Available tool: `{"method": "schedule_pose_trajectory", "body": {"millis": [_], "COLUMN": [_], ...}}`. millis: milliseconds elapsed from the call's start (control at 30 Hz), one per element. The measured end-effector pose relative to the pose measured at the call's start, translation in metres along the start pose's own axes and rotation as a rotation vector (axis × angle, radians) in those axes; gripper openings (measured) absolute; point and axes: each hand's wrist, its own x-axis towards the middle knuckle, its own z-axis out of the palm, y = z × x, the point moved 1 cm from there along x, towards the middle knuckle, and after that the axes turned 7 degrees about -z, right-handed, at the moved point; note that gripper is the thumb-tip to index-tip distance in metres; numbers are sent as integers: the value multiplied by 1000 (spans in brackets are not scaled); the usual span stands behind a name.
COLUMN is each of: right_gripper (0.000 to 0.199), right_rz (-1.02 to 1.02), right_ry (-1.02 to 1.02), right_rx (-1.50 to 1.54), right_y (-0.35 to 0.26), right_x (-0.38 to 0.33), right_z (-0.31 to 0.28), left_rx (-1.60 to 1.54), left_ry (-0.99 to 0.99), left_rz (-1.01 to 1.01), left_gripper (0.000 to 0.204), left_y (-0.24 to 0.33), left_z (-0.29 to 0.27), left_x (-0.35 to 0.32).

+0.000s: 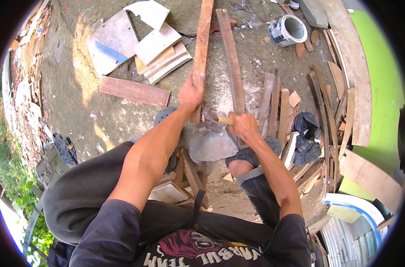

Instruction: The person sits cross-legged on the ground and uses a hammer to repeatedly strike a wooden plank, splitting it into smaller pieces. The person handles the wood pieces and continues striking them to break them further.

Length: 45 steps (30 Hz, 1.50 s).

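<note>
My left hand (pixel 192 92) is closed around the lower part of a long reddish-brown wooden plank (pixel 204 40), which runs away toward the far edge. In my right hand (pixel 244 125) is a hammer (pixel 223 119), gripped by its light wooden handle. The dark hammer head lies just right of the plank's near end, above a grey stone block (pixel 212 147) between my feet. A second, greyer wooden strip (pixel 231 58) lies on the ground, its near part passing behind my right hand.
White-faced boards (pixel 157 43) are stacked at the far left, with a short reddish board (pixel 135 91) nearer. A paint tin (pixel 288 30) stands at the far right. Loose wood strips (pixel 284 116) and black plastic (pixel 305 147) lie right. Wood offcuts (pixel 169 193) lie between my legs.
</note>
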Motion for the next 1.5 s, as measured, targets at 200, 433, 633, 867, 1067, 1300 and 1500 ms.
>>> {"method": "schedule_pose_trajectory", "body": {"millis": [200, 433, 633, 867, 1067, 1300, 1500], "right_gripper": [16, 17, 17, 16, 20, 25, 21], "right_rz": [-91, 113, -114, 18, 104, -64, 123], "right_ry": [220, 105, 291, 151, 49, 234, -10], "right_rx": [254, 50, 340, 191, 85, 306, 41], "right_y": [9, 9, 8, -2, 8, 5, 14], "right_x": [-24, -7, -16, 0, -3, -11, -2], "right_z": [-2, 19, 8, -9, 24, 1, 22], "left_rx": [2, -3, -16, -18, -20, -59, -41], "left_ry": [13, -6, 6, -18, -15, -11, -26], "left_rz": [-3, 26, 6, -37, -4, 41, -11], "left_gripper": [73, 73, 74, 75, 75, 74, 74], "left_y": [-4, -1, 0, -7, -5, -4, -5], "left_z": [-3, 3, -1, -1, 4, -2, 2], "left_x": [2, 7, 4, 5, 7, 8, 6]}}
